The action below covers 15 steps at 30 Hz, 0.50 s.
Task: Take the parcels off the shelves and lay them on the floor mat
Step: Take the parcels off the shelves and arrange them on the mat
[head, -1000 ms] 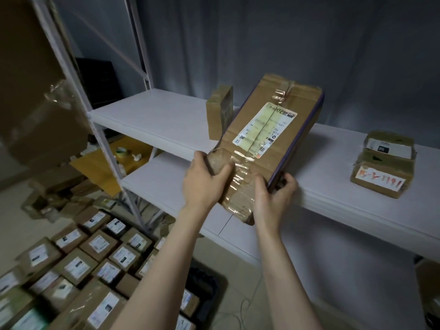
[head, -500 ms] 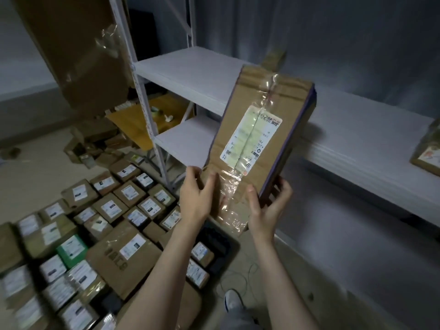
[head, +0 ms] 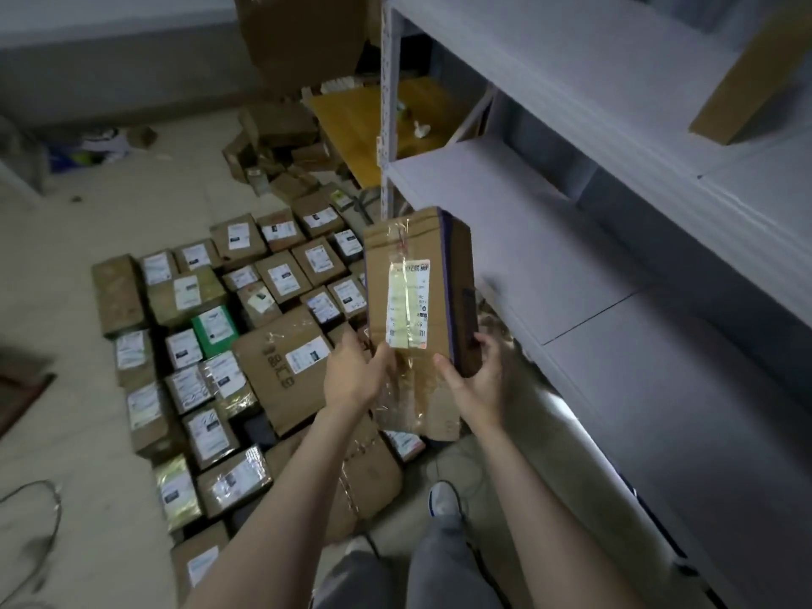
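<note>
I hold a long brown cardboard parcel (head: pixel 413 296) with a yellow-white label, clear tape and a purple edge, upright in the air in front of the shelves. My left hand (head: pixel 356 371) grips its lower left side. My right hand (head: pixel 476 380) grips its lower right edge. Below and to the left, several labelled parcels (head: pixel 219 345) lie packed together on the floor, among them a green one (head: pixel 215 329). The mat under them is mostly hidden. The white shelves (head: pixel 571 239) stand at the right, with one more brown parcel (head: pixel 747 76) on the upper shelf.
A metal shelf upright (head: pixel 386 125) stands just behind the parcel. A yellow board (head: pixel 360 125) and loose cardboard scraps lie at the back. A cable (head: pixel 39 512) runs over the bare floor at the left. My legs and a shoe (head: pixel 444 498) are below.
Both hands have carried the parcel off the shelf, away to the left and lower. My view has swung down from the shelves to the parcels on the floor.
</note>
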Tool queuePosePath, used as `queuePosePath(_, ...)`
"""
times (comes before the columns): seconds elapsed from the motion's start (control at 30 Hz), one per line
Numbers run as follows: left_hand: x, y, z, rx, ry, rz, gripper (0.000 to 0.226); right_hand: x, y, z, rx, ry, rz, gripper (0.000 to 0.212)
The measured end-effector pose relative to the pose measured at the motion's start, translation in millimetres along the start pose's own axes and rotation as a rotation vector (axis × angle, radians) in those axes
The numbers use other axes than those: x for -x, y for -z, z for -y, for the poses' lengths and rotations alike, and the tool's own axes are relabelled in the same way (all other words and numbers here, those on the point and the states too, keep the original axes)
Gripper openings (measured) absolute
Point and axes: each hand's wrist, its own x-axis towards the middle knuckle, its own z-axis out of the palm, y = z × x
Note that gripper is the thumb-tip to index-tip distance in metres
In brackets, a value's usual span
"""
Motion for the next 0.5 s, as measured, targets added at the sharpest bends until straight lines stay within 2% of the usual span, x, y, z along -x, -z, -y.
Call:
queuePosePath(0.23, -29.5, -59.6, 36.3, -0.247, -0.118, 0.241, 0.047, -52.8, -1.8, -116.5, 0.133, -0.35, 0.063, 0.069)
queuePosePath(0.5, -77.2, -148.3, 62.5, -0.292, -0.032, 0.349, 0.044, -110.4, 9.0, -221.4, 0.225, -0.525, -0.005, 0.077)
